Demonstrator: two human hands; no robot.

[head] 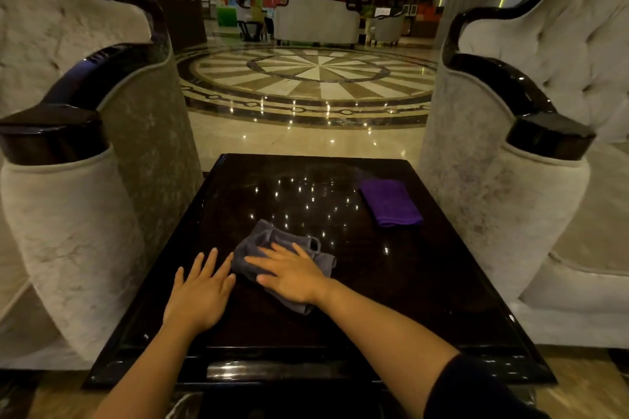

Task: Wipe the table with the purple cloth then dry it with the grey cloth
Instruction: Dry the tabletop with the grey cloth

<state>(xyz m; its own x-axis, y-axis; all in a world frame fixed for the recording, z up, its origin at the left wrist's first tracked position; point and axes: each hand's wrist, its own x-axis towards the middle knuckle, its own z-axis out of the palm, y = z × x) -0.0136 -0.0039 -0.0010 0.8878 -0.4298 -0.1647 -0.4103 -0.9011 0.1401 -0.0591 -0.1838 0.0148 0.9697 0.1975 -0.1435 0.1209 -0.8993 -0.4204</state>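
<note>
Now two cloths: right hand (292, 274) flat on grey cloth (272, 241), left hand (199, 292) spread.

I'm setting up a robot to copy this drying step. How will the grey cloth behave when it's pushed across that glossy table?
The grey cloth lies rumpled and folded under the right hand, so it is probably soft and floppy and may bunch. The table looks polished and mirrors the lights, so the cloth should slide easily under a flat palm. It looks thin, likely light.

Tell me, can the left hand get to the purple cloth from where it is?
Probably yes, with a stretch. The left hand lies flat on the table, and the purple cloth sits at the far right. Only the right hand, pressing the grey cloth, lies between them.
</note>
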